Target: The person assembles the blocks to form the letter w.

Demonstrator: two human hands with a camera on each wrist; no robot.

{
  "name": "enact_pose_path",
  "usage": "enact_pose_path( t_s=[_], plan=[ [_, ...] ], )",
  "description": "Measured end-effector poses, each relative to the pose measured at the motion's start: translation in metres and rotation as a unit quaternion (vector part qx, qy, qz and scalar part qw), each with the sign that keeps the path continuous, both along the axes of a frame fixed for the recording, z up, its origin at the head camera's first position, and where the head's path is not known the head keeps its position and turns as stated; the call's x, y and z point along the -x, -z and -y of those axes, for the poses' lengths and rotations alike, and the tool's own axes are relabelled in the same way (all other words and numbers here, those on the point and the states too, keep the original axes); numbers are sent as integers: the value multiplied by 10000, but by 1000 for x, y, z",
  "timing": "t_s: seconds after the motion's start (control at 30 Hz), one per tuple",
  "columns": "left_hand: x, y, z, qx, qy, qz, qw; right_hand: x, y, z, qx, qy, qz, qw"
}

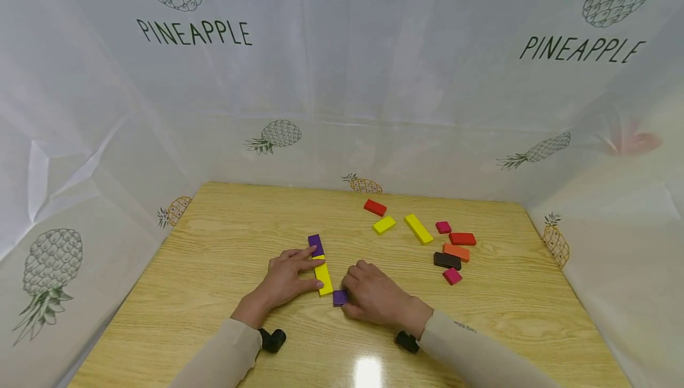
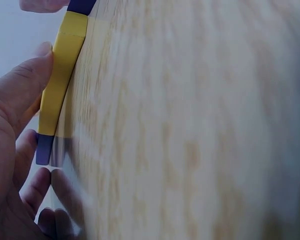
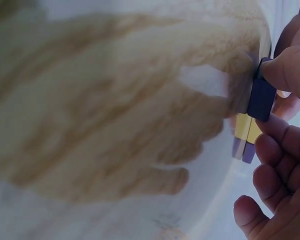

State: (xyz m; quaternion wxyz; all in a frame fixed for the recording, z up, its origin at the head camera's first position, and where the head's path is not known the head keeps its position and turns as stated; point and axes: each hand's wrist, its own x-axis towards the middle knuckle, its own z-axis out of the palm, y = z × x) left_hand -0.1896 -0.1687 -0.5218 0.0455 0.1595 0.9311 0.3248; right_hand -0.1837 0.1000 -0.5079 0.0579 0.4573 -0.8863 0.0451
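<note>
A long yellow block (image 1: 324, 281) lies flat on the table, end to end with a purple block (image 1: 314, 242) at its far end. My left hand (image 1: 285, 280) rests along their left side, thumb and fingers extended and touching them. At the near end of the yellow block, my right hand (image 1: 376, 296) pinches a second purple block (image 1: 339, 298) between thumb and fingers, its right part hidden by the hand. In the right wrist view this held purple block (image 3: 262, 97) stands between thumb and fingertip, with the yellow block (image 3: 242, 127) beyond it.
To the right lie a yellow bar (image 1: 418, 229), a shorter yellow block (image 1: 384, 225), a red block (image 1: 376, 207), another red block (image 1: 462, 239), an orange block (image 1: 456, 252), a black block (image 1: 446, 260) and two magenta pieces (image 1: 452, 275). A pineapple-printed curtain (image 1: 331, 79) surrounds the wooden table (image 1: 224, 221).
</note>
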Motion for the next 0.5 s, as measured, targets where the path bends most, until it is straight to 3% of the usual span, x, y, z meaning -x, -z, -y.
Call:
enact_pose_path(
  t_s=[0.5],
  plan=[
    [-1, -1, 1, -64, -19, -1, 10000, 1, 0, 1, -11, -31, 45, 10000]
  ],
)
